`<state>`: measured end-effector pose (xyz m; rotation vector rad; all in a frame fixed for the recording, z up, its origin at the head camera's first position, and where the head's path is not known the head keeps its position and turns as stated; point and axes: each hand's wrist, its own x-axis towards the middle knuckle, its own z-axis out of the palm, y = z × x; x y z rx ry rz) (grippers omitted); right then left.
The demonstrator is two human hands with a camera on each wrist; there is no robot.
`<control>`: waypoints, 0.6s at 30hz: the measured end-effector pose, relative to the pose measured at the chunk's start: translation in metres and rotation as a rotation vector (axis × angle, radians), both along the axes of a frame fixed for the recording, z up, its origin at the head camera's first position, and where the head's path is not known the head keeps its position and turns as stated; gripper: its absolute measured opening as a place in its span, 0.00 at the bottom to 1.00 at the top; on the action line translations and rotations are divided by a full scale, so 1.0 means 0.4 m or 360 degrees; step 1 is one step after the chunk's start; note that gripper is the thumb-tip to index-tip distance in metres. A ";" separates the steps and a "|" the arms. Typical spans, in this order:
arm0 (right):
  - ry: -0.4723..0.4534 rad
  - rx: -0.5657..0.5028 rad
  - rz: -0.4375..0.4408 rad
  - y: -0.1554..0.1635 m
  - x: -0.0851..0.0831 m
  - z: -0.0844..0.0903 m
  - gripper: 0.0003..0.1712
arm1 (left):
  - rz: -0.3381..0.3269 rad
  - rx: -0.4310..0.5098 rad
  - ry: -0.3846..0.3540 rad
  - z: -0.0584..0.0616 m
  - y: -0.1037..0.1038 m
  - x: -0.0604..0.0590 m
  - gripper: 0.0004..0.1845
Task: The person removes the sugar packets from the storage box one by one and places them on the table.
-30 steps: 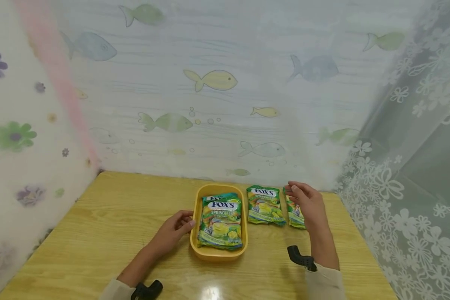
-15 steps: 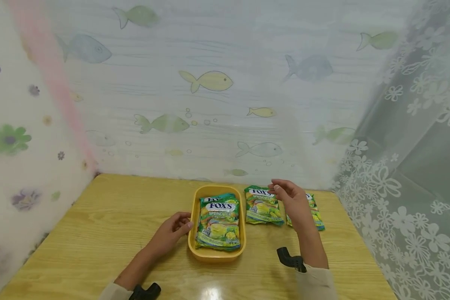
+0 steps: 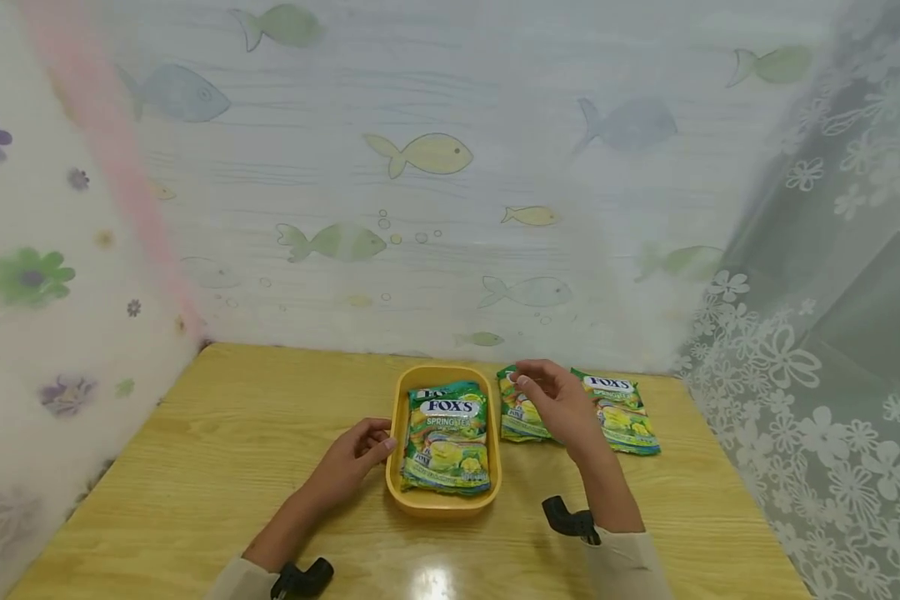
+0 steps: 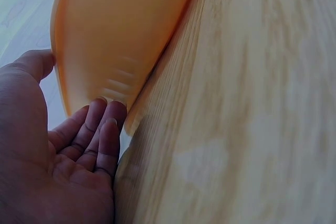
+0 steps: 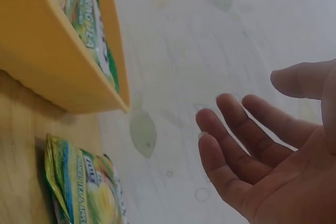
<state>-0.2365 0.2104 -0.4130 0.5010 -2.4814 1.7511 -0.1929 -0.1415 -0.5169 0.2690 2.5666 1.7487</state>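
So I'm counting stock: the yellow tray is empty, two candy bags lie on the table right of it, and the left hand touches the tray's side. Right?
Not quite: the tray is not empty. The head view shows a candy bag lying in it. The two bags on the table and the left hand at the tray's side are right.

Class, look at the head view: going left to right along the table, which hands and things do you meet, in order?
Left hand → yellow tray holding a candy bag → right hand over a second candy bag → third candy bag.
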 end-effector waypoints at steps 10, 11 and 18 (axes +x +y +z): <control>0.0154 0.0176 0.0040 -0.061 -0.001 -0.033 0.19 | 0.0018 -0.0017 -0.0011 -0.003 0.003 0.000 0.26; 0.0184 0.0193 0.0061 -0.069 -0.001 -0.034 0.19 | 0.0019 -0.0021 -0.0005 -0.004 0.004 -0.001 0.26; 0.0332 0.0221 0.0149 -0.109 0.000 -0.046 0.20 | 0.0016 -0.0024 0.0010 -0.006 0.004 -0.002 0.25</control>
